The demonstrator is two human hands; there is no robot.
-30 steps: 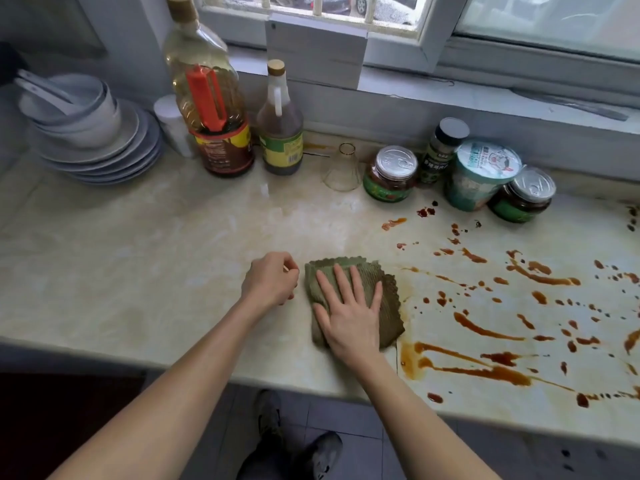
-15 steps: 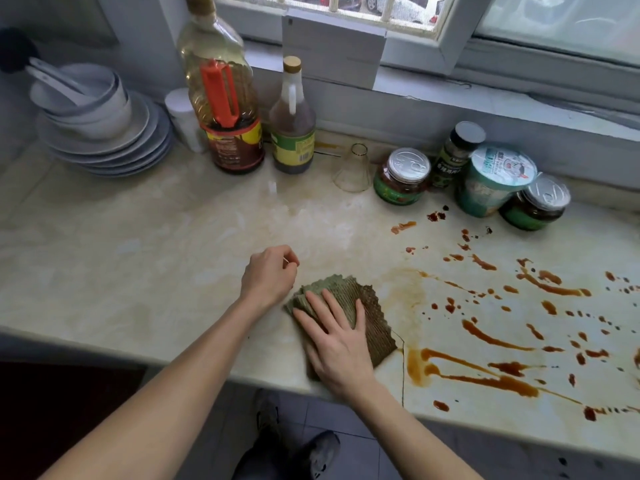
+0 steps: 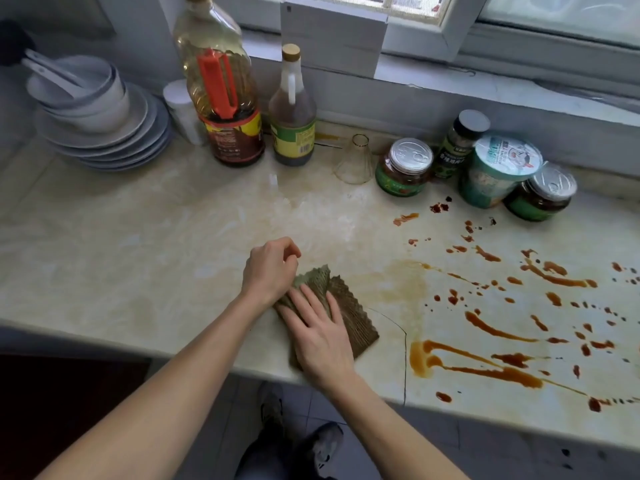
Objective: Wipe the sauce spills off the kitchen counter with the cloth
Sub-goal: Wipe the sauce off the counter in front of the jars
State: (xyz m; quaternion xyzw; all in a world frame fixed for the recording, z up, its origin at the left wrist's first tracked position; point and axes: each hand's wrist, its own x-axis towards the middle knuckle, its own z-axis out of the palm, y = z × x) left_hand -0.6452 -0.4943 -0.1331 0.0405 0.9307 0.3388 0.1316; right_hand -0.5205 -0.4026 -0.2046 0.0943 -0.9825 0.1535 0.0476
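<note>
Soft, limp cloth (image 3: 349,318), probably light; best pressed flat, as now under right hand (image 3: 320,337), fingers (image 3: 309,300) spread; left hand (image 3: 268,268) curled, hold unclear.

- Left hand (image 3: 270,271) — fingers curled under, thumb against forefinger; any grip is hidden.
- Right hand (image 3: 320,332) — palm down, fingers straight, slightly spread, pressing flat.

A pale, marble-patterned worktop (image 3: 138,237) runs from left to right, with a thin dark crack (image 3: 405,362) close to its near edge. Along the far side rises a grey-white wall (image 3: 381,105), topped by a pale window sill (image 3: 485,84). Above the sill is a white-framed window (image 3: 433,36), letting in soft daylight. Below the near edge, a grey tiled floor (image 3: 360,452) shows, with a dark reddish area (image 3: 69,393) on the left.
</note>
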